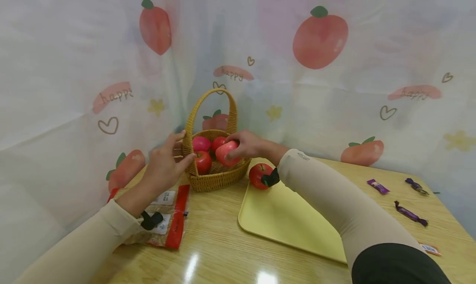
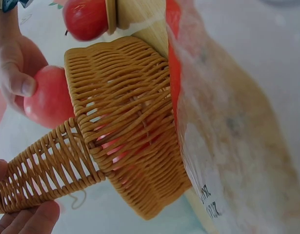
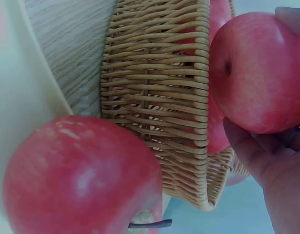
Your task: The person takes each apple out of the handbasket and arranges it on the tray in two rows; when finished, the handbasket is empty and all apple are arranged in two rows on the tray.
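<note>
1. My left hand (image 1: 163,165) held the wicker basket (image 1: 219,182) at its handle (image 1: 233,112), thumb on one edge, fingers on the other.
2. My right hand (image 1: 251,145) gripped a red apple (image 1: 227,153) at the basket's rim, fingers parted only as wide as the fruit.
3. Inside lay more red fruit (image 1: 203,163) (one noticeably pinker).
4. Another apple (image 1: 258,174) sat just beside the basket, at the corner of the yellow tray (image 1: 293,222).
5. A red-edged bag (image 1: 174,230) lay on the desk (image 1: 212,234), near my left wrist.
</note>
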The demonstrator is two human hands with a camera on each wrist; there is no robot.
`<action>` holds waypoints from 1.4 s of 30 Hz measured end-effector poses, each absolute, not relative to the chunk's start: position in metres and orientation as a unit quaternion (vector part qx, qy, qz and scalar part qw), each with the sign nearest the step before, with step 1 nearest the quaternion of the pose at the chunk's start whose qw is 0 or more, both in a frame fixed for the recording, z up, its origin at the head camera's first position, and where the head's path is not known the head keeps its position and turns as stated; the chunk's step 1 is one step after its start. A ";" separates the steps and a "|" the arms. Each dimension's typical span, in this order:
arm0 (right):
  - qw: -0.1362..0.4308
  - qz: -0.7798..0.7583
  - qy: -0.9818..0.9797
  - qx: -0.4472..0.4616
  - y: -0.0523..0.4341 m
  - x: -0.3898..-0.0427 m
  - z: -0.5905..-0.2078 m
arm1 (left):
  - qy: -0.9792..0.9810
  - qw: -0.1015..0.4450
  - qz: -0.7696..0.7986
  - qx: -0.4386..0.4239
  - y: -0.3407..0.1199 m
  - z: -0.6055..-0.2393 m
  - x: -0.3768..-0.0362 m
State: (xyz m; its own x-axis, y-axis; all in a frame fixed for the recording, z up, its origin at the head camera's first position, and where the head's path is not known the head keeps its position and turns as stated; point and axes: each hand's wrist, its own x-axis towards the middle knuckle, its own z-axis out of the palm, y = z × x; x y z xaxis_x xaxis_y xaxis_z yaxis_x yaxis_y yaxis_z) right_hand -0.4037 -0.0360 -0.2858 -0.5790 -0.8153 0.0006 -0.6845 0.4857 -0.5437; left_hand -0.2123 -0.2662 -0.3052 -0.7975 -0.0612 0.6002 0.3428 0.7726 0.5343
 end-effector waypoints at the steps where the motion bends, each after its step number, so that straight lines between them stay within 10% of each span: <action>1: 0.129 -0.254 0.852 -0.440 -0.034 -0.403 -0.285 | -0.889 0.309 -0.329 -0.080 -0.266 -0.305 -0.213; 42: 0.120 -0.389 0.830 -0.380 0.045 -0.377 -0.295 | -0.890 0.312 -0.324 -0.081 -0.269 -0.308 -0.212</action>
State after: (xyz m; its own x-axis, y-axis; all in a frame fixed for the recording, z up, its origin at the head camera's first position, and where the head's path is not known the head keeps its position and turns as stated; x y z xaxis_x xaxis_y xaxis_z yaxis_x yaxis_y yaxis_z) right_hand -0.3770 0.0448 -0.2948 -0.6816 -0.7254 0.0963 -0.5384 0.4080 -0.7374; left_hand -0.2118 -0.2691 -0.3077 -0.7926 -0.0568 0.6072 0.3467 0.7771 0.5252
